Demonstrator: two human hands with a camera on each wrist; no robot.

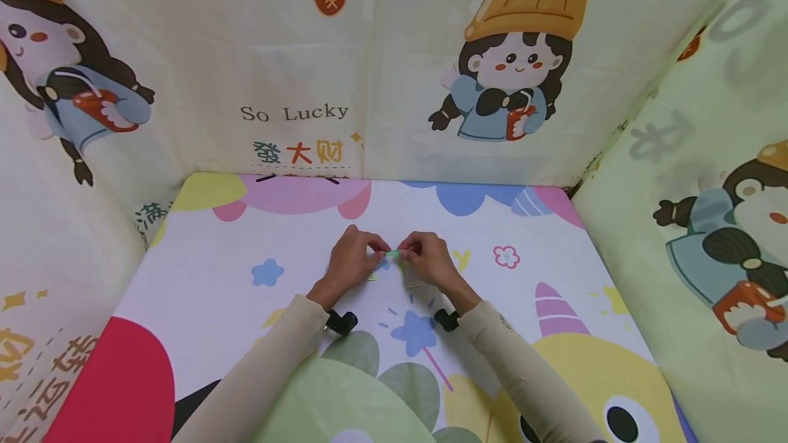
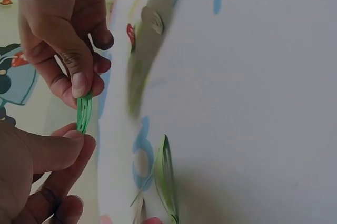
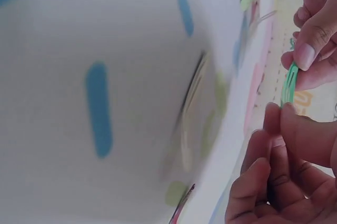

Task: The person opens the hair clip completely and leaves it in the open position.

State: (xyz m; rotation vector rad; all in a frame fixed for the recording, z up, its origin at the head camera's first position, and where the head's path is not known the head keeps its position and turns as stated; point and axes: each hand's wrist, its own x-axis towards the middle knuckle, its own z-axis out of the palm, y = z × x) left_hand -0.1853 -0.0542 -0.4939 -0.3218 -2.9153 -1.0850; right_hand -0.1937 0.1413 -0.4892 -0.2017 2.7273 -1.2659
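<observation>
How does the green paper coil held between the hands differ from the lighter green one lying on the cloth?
The held green coil is pinched at both ends, by the left hand and the right hand, off the cloth; the pale green coil lies untouched on the printed cloth. The held one is a deeper, bluish green; the lying one is yellowish green. Both are narrow, pointed, leaf-like coils of paper strip.

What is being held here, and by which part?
A green paper clip, pinched at its two ends: one by the left hand, the other by the right hand.
</observation>
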